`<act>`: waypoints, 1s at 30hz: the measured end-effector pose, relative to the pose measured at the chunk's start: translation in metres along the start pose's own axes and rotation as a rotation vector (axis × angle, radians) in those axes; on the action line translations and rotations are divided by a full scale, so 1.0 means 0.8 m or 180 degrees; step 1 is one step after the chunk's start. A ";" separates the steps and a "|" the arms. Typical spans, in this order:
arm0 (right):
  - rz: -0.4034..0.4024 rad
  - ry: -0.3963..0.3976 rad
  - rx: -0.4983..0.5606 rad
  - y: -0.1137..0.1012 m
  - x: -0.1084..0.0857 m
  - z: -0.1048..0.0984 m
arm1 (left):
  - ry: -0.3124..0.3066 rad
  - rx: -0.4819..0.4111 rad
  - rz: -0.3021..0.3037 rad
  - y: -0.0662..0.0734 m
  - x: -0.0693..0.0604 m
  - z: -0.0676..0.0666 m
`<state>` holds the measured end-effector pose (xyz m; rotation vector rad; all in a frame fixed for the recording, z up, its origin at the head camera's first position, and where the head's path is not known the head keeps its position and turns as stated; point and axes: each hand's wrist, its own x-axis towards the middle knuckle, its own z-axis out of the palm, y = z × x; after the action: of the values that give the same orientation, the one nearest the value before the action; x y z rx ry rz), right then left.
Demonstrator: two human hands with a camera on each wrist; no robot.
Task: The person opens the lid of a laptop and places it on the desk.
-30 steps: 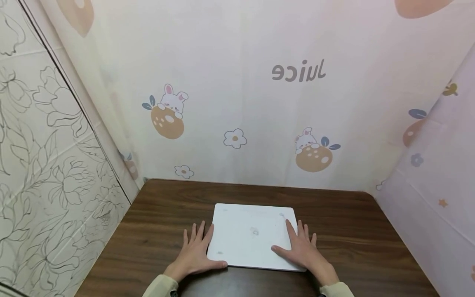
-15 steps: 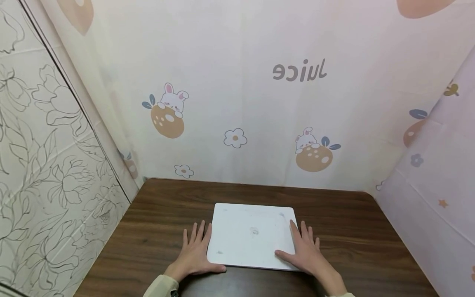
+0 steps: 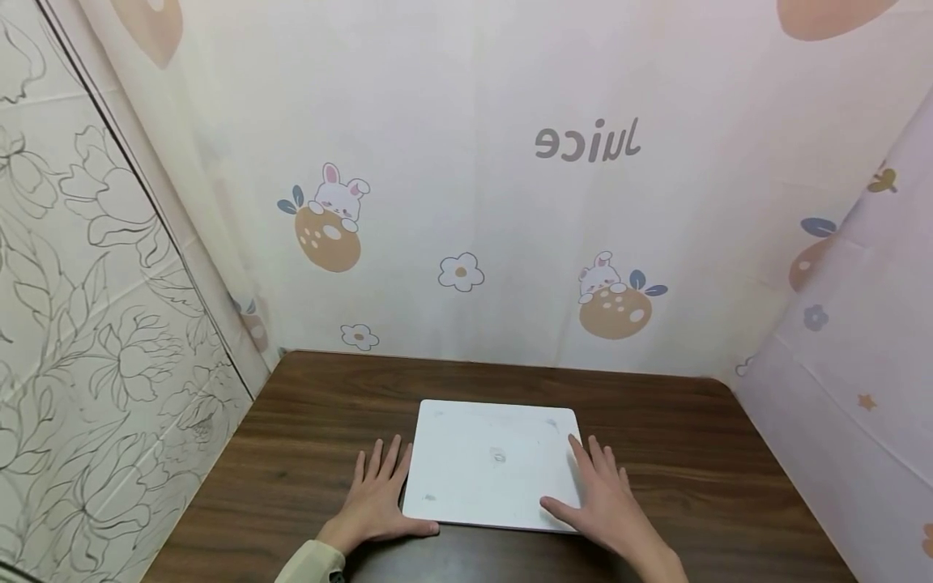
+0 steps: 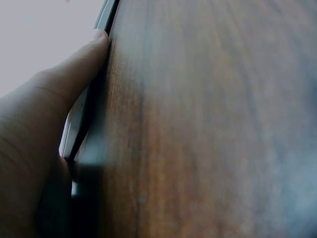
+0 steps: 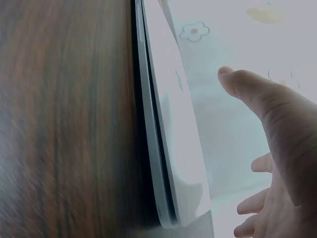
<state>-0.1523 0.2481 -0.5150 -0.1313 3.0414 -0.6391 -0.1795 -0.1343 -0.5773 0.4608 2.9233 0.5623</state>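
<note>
A closed white laptop [image 3: 488,478] lies flat on the dark wooden table, with a faint mark at the middle of its lid. My left hand [image 3: 375,504] rests at its left side, fingers spread and straight; the thumb [image 4: 84,62] lies against the front edge in the left wrist view. Over the right edge, my right hand [image 3: 607,502] hovers with spread fingers. In the right wrist view its thumb [image 5: 252,91] stands apart from the lid [image 5: 173,124], and a thin dark seam shows between lid and base.
The brown wood-grain table [image 3: 291,453] extends around the laptop on all sides. Behind it hangs a pale curtain [image 3: 466,202] printed with rabbits and flowers. A flower-line panel [image 3: 109,324] borders the left, another printed cloth [image 3: 860,364] the right.
My right hand has lifted off the laptop's lid and drawn slightly outward to the right. My left hand has barely shifted, edging a little left. The laptop stays on the table.
</note>
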 end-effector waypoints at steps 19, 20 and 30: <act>-0.0740 0.0572 0.0120 -0.039 -0.010 0.039 | -0.0054 -0.0154 0.0028 0.001 -0.002 -0.002; -0.0754 0.0563 0.0099 -0.041 -0.010 0.042 | -0.0049 -0.0155 0.0033 0.002 -0.003 -0.002; -0.0959 0.0542 0.0019 -0.057 -0.006 0.062 | -0.0114 -0.0093 -0.0037 0.003 -0.001 -0.002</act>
<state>-0.1419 0.1874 -0.5419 -0.5726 3.2117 -0.7083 -0.1785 -0.1329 -0.5750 0.4452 2.8779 0.5882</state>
